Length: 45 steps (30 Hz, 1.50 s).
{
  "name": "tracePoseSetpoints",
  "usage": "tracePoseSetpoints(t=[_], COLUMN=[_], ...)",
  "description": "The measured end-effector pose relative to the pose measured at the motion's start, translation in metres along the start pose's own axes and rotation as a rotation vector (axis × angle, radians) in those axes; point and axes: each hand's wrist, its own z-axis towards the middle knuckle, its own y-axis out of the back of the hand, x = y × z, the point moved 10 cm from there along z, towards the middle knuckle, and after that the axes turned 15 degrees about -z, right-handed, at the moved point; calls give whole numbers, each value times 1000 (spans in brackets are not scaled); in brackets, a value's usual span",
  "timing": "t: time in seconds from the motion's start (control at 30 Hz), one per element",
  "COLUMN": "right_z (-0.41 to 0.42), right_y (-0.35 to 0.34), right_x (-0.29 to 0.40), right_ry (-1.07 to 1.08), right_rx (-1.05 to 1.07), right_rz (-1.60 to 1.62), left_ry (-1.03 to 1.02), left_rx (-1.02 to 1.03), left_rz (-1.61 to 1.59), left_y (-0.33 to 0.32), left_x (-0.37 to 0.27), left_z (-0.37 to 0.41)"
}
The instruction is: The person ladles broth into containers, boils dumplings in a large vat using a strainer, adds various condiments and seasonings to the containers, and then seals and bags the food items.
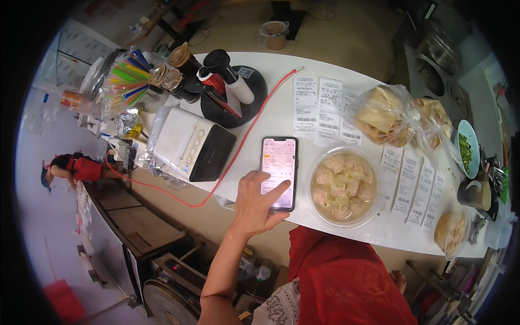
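Observation:
My left hand (256, 203) is palm down over a smartphone (280, 156) with a lit screen. Its fingers are spread, and the index finger reaches onto the lower screen. The phone lies flat on the white table (264, 126). Just right of it stands a round clear plastic bowl (310, 199) of wontons (343, 185) in broth. Beside the red apron (345, 280), below the table edge, a small patch of skin looks like fingers of my right hand (398, 280). The rest of that hand is hidden.
Printed receipts (329, 109) lie behind and right of the bowl, near plastic-bagged food (384, 115). A receipt printer (195, 144), red cable (260, 109), round black stand (258, 87) and drinking straws (128, 77) occupy the left. Rightward are chopped greens (467, 152) and another tub (451, 235).

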Motion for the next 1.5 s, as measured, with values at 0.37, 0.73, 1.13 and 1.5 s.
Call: tracePoseSetpoints(t=[0.37, 0.73, 1.13, 1.5], right_z=[-6, 11, -10, -9], right_y=[-13, 18, -17, -13], right_x=[28, -53, -1, -24], right_ry=[-91, 62, -131, 16], right_rx=[12, 53, 42, 72], right_rz=[172, -31, 178, -25], left_ry=[90, 127, -16, -21], left_rx=[-205, -222, -44, -228], left_rz=[-233, -211, -16, -198], left_y=[13, 14, -1, 13], left_x=[20, 21, 4, 21], left_z=[-8, -8, -2, -11])
